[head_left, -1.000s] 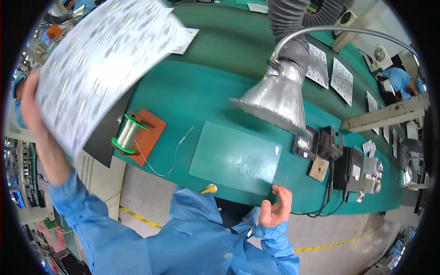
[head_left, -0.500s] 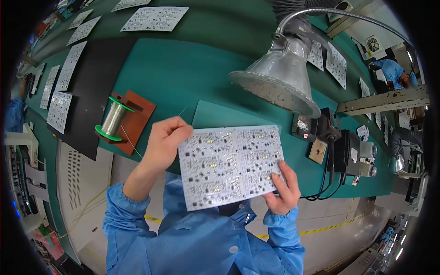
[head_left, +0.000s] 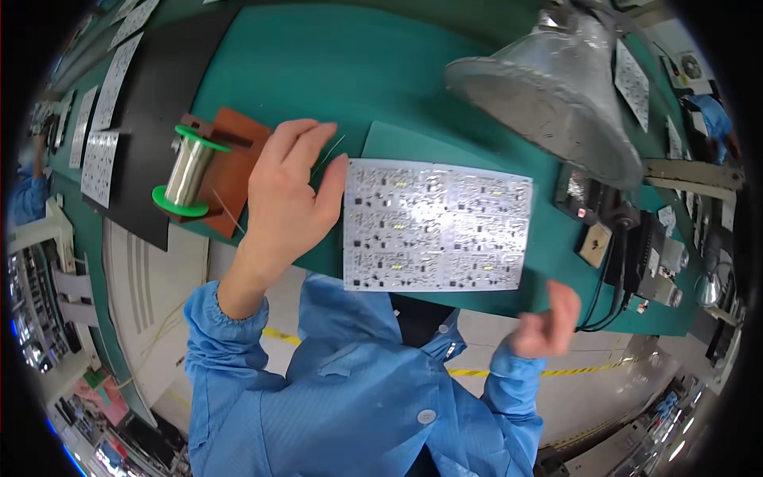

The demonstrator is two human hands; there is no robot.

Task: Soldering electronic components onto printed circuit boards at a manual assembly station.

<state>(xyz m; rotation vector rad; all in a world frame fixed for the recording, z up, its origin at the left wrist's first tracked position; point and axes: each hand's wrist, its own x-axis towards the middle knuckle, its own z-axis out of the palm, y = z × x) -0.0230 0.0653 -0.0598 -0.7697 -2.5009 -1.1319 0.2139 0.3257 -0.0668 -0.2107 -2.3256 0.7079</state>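
On the pale green mat [head_left: 413, 145] at the bench's near side, we see the white circuit board [head_left: 437, 226] lying flat; just left, our left hand [head_left: 290, 191] opens wide, thumb beside its far corner; near right, our right hand [head_left: 548, 322] is blurred, its grip we cannot tell

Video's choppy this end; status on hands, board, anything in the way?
Left hand open, left of circuit board; right hand off it, blurred. Board on green mat. Metal hood beyond far right corner, not covering board.
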